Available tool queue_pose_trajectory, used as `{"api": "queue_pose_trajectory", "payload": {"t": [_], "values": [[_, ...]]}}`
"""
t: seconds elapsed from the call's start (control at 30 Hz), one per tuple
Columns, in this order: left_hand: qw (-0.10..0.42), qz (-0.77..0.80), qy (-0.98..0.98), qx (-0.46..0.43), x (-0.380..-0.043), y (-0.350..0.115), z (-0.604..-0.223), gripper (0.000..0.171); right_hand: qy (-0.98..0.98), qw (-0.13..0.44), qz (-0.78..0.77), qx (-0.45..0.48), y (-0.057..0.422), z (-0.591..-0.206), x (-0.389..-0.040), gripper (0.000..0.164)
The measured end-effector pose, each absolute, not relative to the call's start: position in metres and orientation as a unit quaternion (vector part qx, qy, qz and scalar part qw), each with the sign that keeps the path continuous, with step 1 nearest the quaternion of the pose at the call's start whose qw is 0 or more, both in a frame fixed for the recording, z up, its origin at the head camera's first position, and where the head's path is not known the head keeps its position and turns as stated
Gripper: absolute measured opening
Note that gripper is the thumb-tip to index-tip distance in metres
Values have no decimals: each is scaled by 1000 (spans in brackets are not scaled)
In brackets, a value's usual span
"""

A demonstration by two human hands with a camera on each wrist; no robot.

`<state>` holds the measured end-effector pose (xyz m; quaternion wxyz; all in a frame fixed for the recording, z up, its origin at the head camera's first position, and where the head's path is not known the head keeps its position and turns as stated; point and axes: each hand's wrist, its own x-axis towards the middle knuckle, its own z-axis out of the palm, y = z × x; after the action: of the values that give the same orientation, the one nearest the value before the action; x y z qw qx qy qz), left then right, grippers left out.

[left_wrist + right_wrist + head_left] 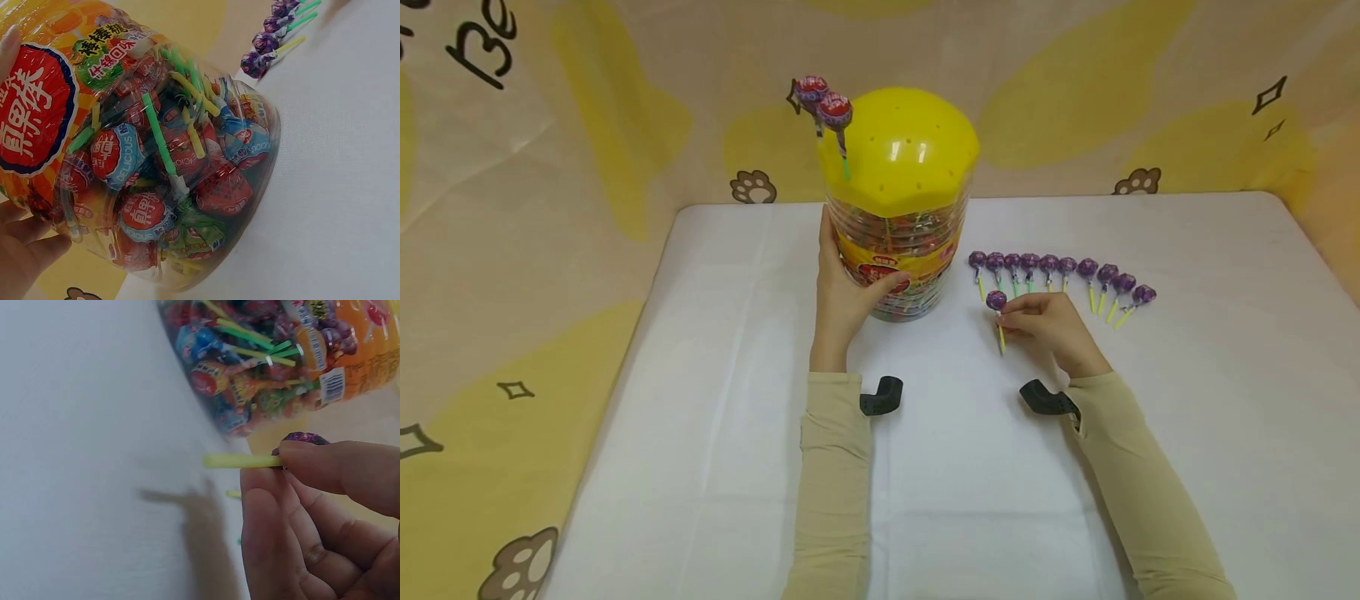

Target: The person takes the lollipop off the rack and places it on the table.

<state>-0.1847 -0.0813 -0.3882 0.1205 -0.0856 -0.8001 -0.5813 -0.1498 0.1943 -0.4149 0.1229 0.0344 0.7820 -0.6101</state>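
A big clear plastic jar (898, 242) with a domed yellow lid (917, 150) stands on the white table, full of wrapped lollipops. My left hand (842, 300) grips its left side, thumb across the orange label; in the left wrist view, the fingers (37, 247) wrap its far side. Between thumb and fingers, my right hand (1052, 323) pinches a purple-wrapped lollipop (996, 300) with a yellow stick (240, 461), close to the jar's right. Behind that hand, several purple lollipops (1048, 263) lie in a curved row, sticks toward me.
Two more purple-and-red lollipops (835, 111) stick up at the lid's left edge. The white tabletop (962, 533) stretches out in front of the jar. A patterned yellow and beige cloth (1067, 100) hangs behind and at the sides.
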Motion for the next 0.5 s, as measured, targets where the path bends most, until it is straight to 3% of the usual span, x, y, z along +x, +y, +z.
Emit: {"api": "queue_pose_trajectory", "payload": {"t": [0.5], "values": [[117, -588, -796, -86, -185, -82, -388, 114, 813, 153, -559, 43, 197, -425, -159, 30]]}}
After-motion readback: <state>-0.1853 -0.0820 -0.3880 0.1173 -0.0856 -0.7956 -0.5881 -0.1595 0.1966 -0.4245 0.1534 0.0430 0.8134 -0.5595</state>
